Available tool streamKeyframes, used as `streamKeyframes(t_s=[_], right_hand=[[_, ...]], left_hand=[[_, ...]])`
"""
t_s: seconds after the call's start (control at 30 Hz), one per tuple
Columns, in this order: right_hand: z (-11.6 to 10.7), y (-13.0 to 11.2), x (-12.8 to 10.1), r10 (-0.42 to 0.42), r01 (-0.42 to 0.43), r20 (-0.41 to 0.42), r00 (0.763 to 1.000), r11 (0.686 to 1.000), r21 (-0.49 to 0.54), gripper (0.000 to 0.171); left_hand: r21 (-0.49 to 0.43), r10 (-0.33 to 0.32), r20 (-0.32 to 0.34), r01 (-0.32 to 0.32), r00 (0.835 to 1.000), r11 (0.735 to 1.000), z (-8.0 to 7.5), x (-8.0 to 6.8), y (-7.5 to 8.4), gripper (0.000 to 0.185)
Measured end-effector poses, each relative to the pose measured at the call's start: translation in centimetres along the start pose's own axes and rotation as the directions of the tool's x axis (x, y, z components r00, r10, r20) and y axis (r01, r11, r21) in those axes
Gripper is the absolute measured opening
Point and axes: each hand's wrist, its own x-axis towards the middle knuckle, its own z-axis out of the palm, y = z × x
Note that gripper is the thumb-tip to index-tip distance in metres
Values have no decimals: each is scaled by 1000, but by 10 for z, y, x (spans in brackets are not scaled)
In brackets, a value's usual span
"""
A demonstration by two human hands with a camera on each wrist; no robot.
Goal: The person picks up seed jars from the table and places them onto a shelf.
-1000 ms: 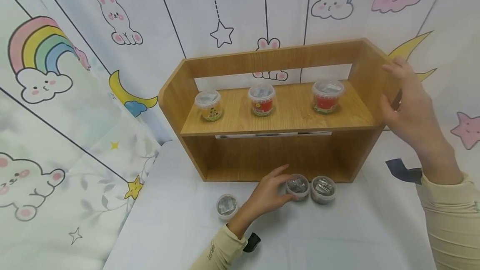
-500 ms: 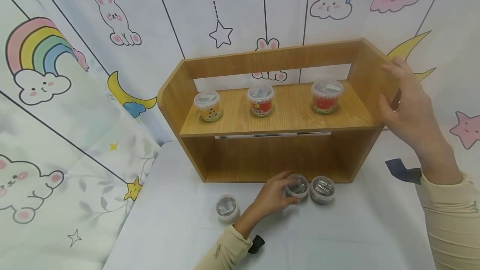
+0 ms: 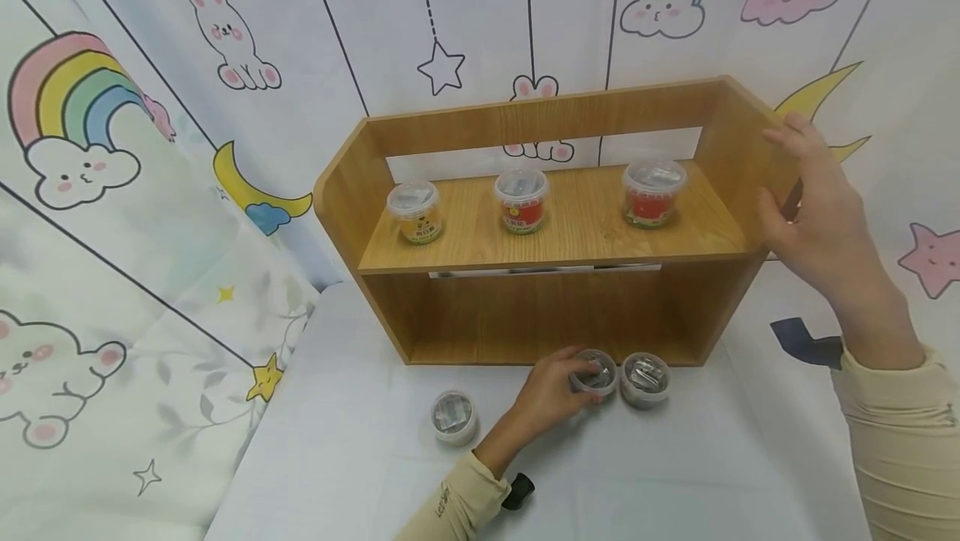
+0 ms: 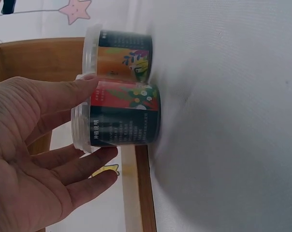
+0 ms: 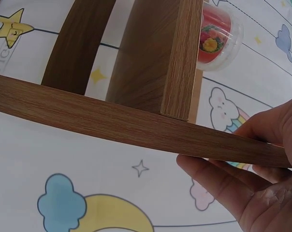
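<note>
Low in the middle of the head view, the left hand curls its thumb and fingers around a small lidded cup standing on the white tabletop, touching a second cup beside it. At the right, the right hand holds the end panel of the wooden shelf.

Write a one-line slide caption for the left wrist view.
Left hand grips a dark lidded cup standing beside a second cup on the white table.
</note>
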Motion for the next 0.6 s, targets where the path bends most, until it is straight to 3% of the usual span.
streamKeyframes(t_s=[0.33, 0.6], right_hand=[[0, -3, 0, -28, 28, 0, 1000, 1000, 10, 72], [0, -1, 0, -12, 12, -1, 1000, 1000, 9, 71]], left_hand=[[11, 13, -8, -13, 1000, 1000, -5, -3, 1, 36], [4, -15, -3, 15, 1000, 1000, -11, -5, 1, 35]])
